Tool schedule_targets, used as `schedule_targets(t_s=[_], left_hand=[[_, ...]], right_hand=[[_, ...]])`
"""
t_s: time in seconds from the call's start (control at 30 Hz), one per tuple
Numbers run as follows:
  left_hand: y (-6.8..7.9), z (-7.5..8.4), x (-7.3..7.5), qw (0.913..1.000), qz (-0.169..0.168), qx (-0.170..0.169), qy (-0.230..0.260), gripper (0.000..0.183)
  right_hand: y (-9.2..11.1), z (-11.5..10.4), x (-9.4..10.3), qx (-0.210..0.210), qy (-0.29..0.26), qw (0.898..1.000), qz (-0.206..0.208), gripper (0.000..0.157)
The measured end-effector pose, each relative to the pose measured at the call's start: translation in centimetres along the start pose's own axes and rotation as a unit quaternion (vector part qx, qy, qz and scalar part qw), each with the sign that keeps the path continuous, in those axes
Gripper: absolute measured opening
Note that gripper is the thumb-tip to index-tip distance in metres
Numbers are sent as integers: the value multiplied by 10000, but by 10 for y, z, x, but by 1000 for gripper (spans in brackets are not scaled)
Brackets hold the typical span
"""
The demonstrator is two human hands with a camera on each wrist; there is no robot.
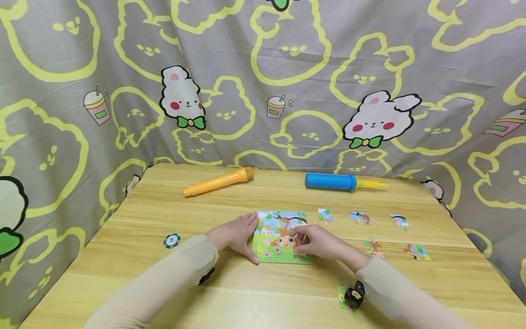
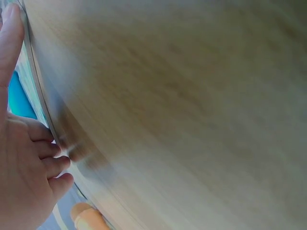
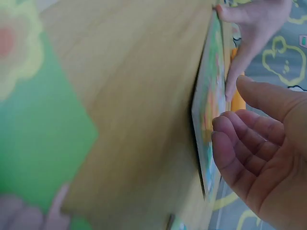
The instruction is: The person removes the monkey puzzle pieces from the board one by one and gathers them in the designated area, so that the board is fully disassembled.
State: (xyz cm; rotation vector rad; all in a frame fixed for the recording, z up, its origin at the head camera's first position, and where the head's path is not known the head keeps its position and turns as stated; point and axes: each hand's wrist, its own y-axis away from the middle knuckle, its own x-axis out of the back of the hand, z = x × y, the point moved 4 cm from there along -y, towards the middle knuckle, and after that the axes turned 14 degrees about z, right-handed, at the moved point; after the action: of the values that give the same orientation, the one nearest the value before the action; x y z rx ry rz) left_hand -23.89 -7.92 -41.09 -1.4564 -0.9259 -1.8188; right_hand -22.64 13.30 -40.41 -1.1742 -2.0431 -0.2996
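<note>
A square puzzle board point(image 1: 267, 257) with a monkey, house and flowers lies flat on the wooden table. My left hand point(image 1: 237, 236) rests at its left edge, thumb spread toward the near corner and fingers toward the far one. Over the board's right part is my right hand point(image 1: 318, 242), its fingers loosely bent. In the right wrist view, the fingertips point(image 3: 221, 139) are right at the board's surface, and no piece shows between thumb and fingers. Loose puzzle pieces lie right of the board, among them a piece with a branch point(image 1: 399, 221) and a brown one point(image 1: 373, 248).
A green piece point(image 1: 341, 297) lies partly under the right wrist. An orange tube point(image 1: 218, 183) and a blue pump point(image 1: 330, 181) with a yellow nozzle lie along the back. A poker chip point(image 1: 171, 240) is at the left. Behind the table hangs a patterned curtain point(image 1: 230, 59).
</note>
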Motion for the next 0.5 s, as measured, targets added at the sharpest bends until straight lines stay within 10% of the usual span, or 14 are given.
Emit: schedule_targets(t_s=[0.5], left_hand=[[-1, 1, 1, 10000, 1, 36, -19, 122]], right_hand=[[-4, -9, -15, 570, 897, 9943, -76, 16]])
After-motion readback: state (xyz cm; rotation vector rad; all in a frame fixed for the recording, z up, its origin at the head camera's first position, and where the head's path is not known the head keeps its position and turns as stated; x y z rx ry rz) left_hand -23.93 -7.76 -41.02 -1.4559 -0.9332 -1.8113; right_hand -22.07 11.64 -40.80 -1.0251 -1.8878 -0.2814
